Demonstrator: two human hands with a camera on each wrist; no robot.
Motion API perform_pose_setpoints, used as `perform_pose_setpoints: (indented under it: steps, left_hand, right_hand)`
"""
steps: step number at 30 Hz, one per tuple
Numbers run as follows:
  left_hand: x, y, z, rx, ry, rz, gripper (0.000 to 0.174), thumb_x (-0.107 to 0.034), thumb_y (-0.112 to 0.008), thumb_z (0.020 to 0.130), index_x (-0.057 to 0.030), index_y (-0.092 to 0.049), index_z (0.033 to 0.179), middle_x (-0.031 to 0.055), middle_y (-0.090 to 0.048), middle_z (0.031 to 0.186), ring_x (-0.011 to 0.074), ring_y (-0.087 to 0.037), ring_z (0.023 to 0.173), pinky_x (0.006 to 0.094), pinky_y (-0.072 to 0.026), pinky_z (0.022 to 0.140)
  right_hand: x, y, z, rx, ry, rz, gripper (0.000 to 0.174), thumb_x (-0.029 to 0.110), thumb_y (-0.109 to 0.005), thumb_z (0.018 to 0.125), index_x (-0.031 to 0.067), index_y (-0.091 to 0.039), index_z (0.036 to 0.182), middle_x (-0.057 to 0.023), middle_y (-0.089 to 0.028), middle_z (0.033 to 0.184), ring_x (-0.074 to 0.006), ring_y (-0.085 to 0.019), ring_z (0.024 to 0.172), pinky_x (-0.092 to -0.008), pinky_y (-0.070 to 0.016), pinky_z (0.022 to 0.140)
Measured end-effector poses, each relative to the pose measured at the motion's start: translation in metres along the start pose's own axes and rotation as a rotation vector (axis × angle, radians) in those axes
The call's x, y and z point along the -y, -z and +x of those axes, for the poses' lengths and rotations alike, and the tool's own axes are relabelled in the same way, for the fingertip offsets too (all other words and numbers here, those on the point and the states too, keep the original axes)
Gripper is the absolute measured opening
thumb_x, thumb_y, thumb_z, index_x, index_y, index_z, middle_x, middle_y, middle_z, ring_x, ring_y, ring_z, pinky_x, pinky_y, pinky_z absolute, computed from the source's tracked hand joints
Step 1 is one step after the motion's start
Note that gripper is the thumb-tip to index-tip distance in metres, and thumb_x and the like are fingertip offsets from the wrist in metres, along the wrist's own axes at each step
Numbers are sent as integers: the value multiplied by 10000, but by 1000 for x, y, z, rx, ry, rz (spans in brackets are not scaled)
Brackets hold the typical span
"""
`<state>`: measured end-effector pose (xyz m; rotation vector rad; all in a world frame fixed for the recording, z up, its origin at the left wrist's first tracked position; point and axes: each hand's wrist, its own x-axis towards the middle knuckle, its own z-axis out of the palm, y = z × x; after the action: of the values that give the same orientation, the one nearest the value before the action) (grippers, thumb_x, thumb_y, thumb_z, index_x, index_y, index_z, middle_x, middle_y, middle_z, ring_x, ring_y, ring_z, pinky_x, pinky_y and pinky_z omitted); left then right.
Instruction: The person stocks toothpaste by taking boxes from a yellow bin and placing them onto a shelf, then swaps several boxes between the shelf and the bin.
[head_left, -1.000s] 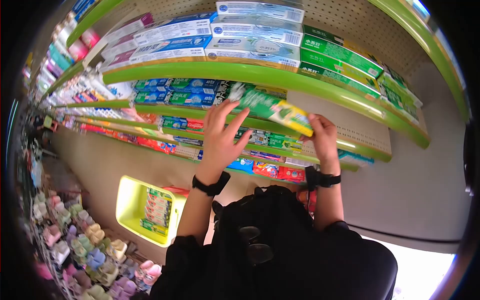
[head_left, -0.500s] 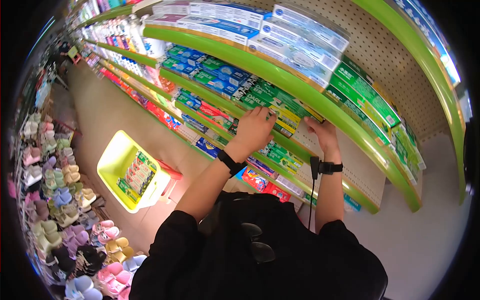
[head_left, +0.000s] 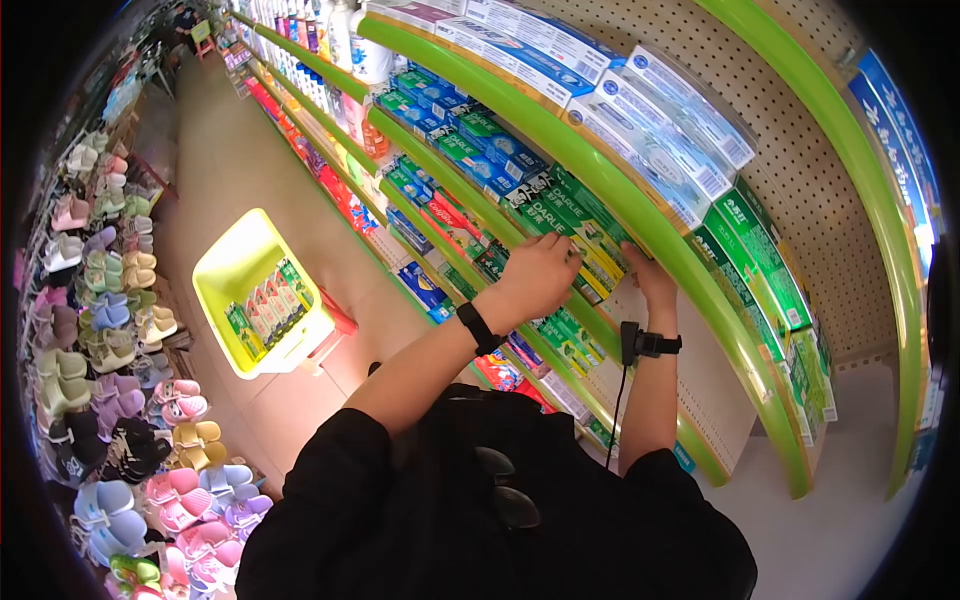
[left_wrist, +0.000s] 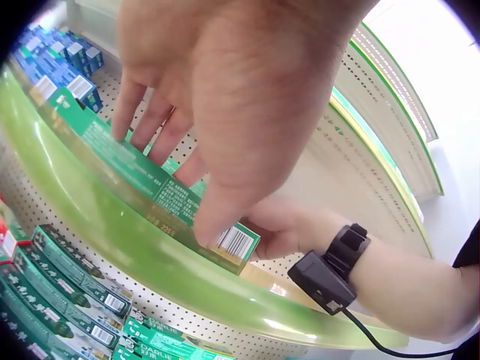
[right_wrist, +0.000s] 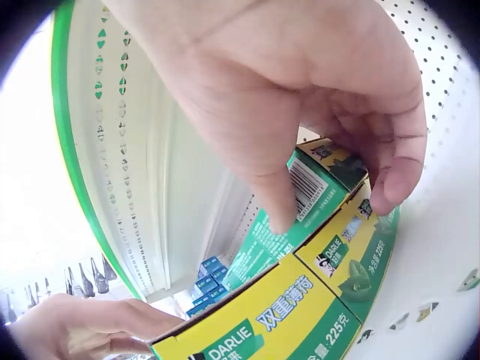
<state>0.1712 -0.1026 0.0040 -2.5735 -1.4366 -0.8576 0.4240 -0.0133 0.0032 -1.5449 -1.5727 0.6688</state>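
Both hands work at a row of green and yellow Darlie toothpaste boxes [head_left: 602,275] on a middle shelf. My left hand [head_left: 535,280] lies at the shelf's front edge. In the left wrist view its thumb is on the front face of a green toothpaste box [left_wrist: 124,161], with the fingers over the top. My right hand [head_left: 655,283] is at the row's right end. Its thumb presses the barcode side of a box [right_wrist: 259,244] in the right wrist view, and its fingers bend round the far side. A yellow-faced box [right_wrist: 274,311] lies against that one.
A green-edged shelf [head_left: 600,160] with more toothpaste cartons [head_left: 640,130] overhangs the hands. Blue Darlie boxes [head_left: 470,150] sit left of the row. A yellow basket [head_left: 225,260] holding several boxes stands at lower left on a red stool [head_left: 338,318]. Slippers [head_left: 180,400] line the far left.
The green and yellow box held between the hands a second ago has gone down onto the shelf row. The hands came down with it, and the head view has turned.
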Motion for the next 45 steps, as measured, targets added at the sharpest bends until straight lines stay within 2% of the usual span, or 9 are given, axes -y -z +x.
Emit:
perform_pose_setpoints:
  steps: [8,11,23,26,28,31,33,37,45]
  left_hand:
    - [2,-5,1,23,0,12,572,-305,-884,705,-44,-715,1185,127,-636,1136,307,-622,1149,420,-541,981]
    - [2,-5,0,8,-13,12,580,-312,-883,708,-34,-712,1187,131,-637,1134,312,-622,1148,422,-539,978]
    - [11,-6,-1,73,-38,-40,629,-322,-880,723,8,-699,1228,163,-641,1233,345,-609,1228,435,-529,997]
    - [21,-8,-5,22,-83,-74,623,-313,-872,737,0,-698,1247,170,-634,1269,349,-615,1234,445,-528,1005]
    - [31,-4,-8,-31,-94,-57,612,-307,-867,747,-14,-700,1258,166,-631,1278,343,-622,1226,450,-528,1007]
    - [67,13,-20,-73,-152,-443,505,-295,-834,802,-51,-707,1226,147,-616,1319,344,-621,1222,437,-538,994]
    - [100,31,-39,-287,-293,-536,303,-275,-795,866,-62,-723,1069,125,-674,1197,335,-662,1129,441,-555,915]
    - [194,66,-118,28,68,-597,277,-289,-751,931,-32,-676,858,143,-701,911,366,-690,918,479,-546,785]
    - [382,89,-406,857,1104,-132,548,-486,-693,931,6,-716,1173,231,-753,1142,404,-725,1086,507,-573,932]
  right_hand:
    - [12,-1,3,20,-135,-64,543,346,-873,876,44,-675,1283,-90,-740,924,-129,-594,529,-277,-490,481]
    - [24,-6,-6,-12,-98,-75,398,384,-819,939,52,-744,1147,-30,-651,734,-111,-574,568,-293,-470,485]
    - [25,-14,-8,-42,-3,-75,442,394,-794,956,55,-730,1233,-68,-736,924,-130,-644,644,-284,-514,505]
    - [25,-16,-10,-52,-84,-84,500,385,-803,949,54,-690,1307,-94,-739,1062,-143,-678,762,-281,-524,511]
    - [7,-11,-15,-63,-89,-51,794,347,-836,913,54,-457,1546,-132,-722,1149,-175,-710,843,-272,-552,548]
    - [-74,-2,-16,-467,354,-490,765,409,-852,899,24,-543,1483,-86,-754,918,-213,-716,843,-389,-579,656]
    - [-8,-21,-63,-712,50,-757,612,427,-858,891,4,-677,1296,-93,-783,944,-268,-737,763,-407,-590,688]
    - [85,-97,-132,-947,355,-495,252,229,-757,1003,-8,-764,1088,-133,-776,856,-242,-733,699,-369,-597,624]
    - [90,-286,-194,156,9,-103,162,96,-732,989,-7,-772,1107,-75,-765,869,-128,-723,779,-274,-574,691]
